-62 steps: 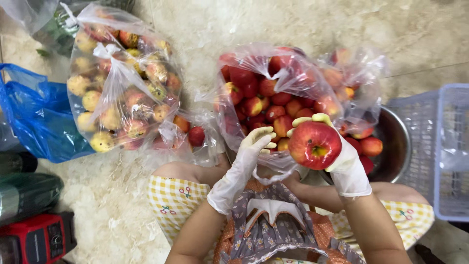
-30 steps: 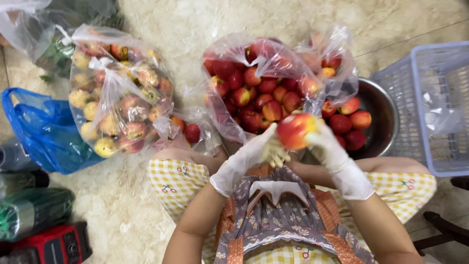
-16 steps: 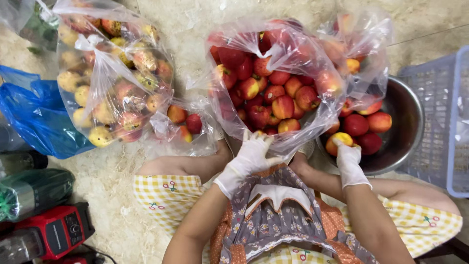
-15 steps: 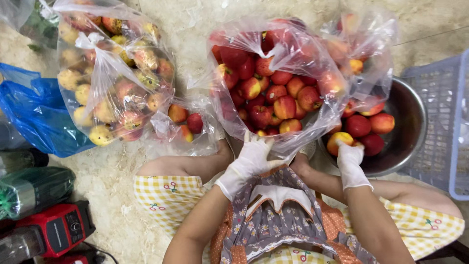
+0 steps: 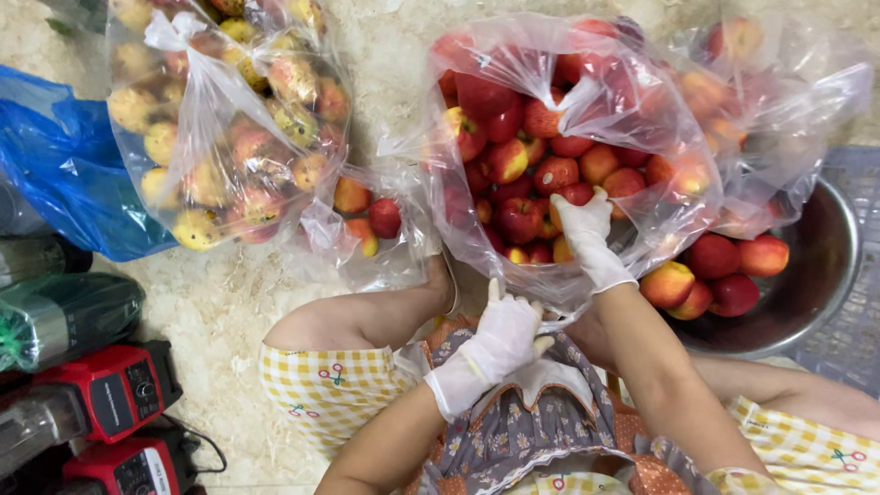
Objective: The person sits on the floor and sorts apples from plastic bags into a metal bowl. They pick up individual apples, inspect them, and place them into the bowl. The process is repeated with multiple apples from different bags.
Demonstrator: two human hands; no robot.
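Both my hands wear white gloves. My right hand (image 5: 585, 234) reaches into a big clear plastic bag (image 5: 458, 110) full of red and yellow-red fruit (image 5: 518, 215). Its fingers bend down over the fruit, and whether they grip one is hidden. My left hand (image 5: 500, 344) hovers over my lap just below the bag's lower edge, fingers loosely apart and holding nothing. To the right, a metal bowl (image 5: 839, 275) holds several red and orange fruit (image 5: 715, 261).
At upper left lies a tied clear bag of yellowish fruit (image 5: 229, 137). A small bag with three fruit (image 5: 367, 220) sits beside it. Elsewhere: another clear bag (image 5: 761, 119) upper right, a blue bag (image 5: 64, 174) left, red appliances (image 5: 110, 394) lower left, a pale crate (image 5: 862, 339) right.
My right hand set a fruit into the metal bowl, then moved up and left into the big bag. My left hand drew back toward my lap.
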